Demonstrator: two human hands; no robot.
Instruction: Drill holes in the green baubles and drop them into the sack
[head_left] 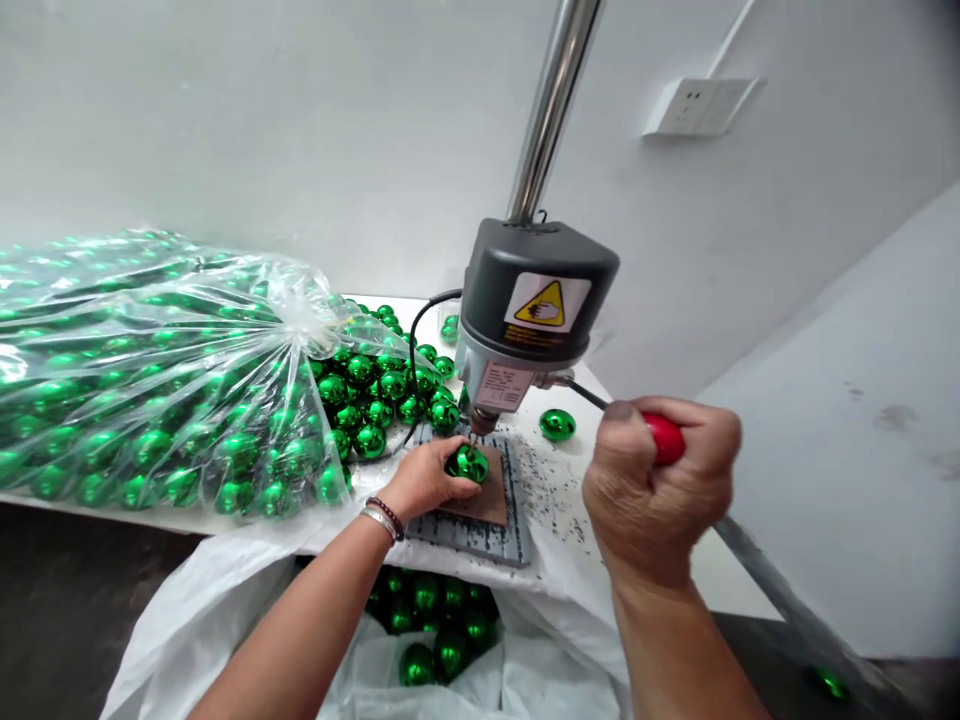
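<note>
My left hand [427, 478] holds a shiny green ball [469, 463] on a brown pad over the grey base plate [480, 535] of a small bench drill press. The drill's grey head [536, 300] hangs right above the ball, with its tip at the ball's top. My right hand [660, 490] is closed around the red knob [664, 438] of the press lever. Beaded bracelets circle my left wrist.
A big clear plastic bag [150, 370] of green balls lies on the white table at left, spilling balls [382, 390] behind the press. One loose ball [557, 424] sits right of the drill. A white bag [435, 640] below the table edge holds several more. Dark shavings [555, 490] dot the table.
</note>
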